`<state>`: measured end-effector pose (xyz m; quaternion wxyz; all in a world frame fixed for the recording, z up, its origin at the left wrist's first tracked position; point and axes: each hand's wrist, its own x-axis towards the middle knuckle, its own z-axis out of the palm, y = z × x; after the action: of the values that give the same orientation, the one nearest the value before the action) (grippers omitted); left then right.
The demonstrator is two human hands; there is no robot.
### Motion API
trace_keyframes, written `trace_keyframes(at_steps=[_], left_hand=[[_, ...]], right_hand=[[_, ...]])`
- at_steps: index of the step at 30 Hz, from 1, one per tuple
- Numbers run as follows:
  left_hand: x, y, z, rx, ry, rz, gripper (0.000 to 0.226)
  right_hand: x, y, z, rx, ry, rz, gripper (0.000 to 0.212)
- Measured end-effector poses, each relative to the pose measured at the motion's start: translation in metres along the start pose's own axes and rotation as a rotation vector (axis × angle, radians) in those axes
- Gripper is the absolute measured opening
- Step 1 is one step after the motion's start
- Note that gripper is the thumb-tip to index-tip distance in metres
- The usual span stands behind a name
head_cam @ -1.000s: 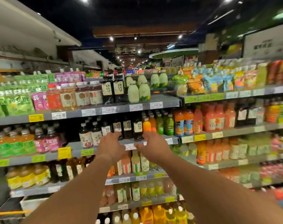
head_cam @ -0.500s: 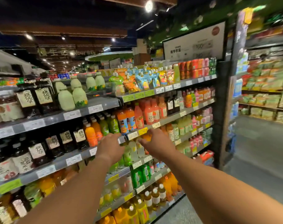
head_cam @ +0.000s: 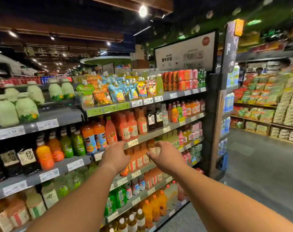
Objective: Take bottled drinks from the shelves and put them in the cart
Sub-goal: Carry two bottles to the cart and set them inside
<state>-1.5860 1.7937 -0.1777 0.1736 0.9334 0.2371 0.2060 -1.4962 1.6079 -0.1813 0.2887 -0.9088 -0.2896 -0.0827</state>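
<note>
Both my arms reach out toward grey store shelves (head_cam: pixel 159 130) packed with bottled drinks. My left hand (head_cam: pixel 114 156) hovers with fingers apart in front of a shelf edge, just below orange-and-blue juice bottles (head_cam: pixel 89 139) and pink juice bottles (head_cam: pixel 125 128). My right hand (head_cam: pixel 165 155) is also open, fingers curled loosely, in front of a row of amber tea bottles (head_cam: pixel 139 159). Neither hand holds anything. No cart is in view.
Pale green bottles (head_cam: pixel 25 109) and drink pouches (head_cam: pixel 115 92) fill the top shelf. Dark tea bottles (head_cam: pixel 26 160) stand at the lower left. The shelf unit ends at a dark post (head_cam: pixel 214 124); an aisle floor (head_cam: pixel 259 173) and snack shelves (head_cam: pixel 276 104) lie to the right.
The view has swung right along the shelves, bringing the aisle end and floor into sight. Both hands stay outstretched and empty, and the right hand has drifted apart from the left.
</note>
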Motion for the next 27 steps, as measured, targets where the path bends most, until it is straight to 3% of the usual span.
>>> trace_keyframes(at_steps=[9,27], left_hand=[[0.078,0.057,0.066,0.047,-0.021,-0.04,0.063],[0.313,0.075,0.182,0.055,-0.081,0.026,0.061]], right_hand=[[0.086,0.092,-0.005,0.043,-0.03,0.029,0.066],[0.308,0.186,0.049,0.036,-0.046,0.104,0.066]])
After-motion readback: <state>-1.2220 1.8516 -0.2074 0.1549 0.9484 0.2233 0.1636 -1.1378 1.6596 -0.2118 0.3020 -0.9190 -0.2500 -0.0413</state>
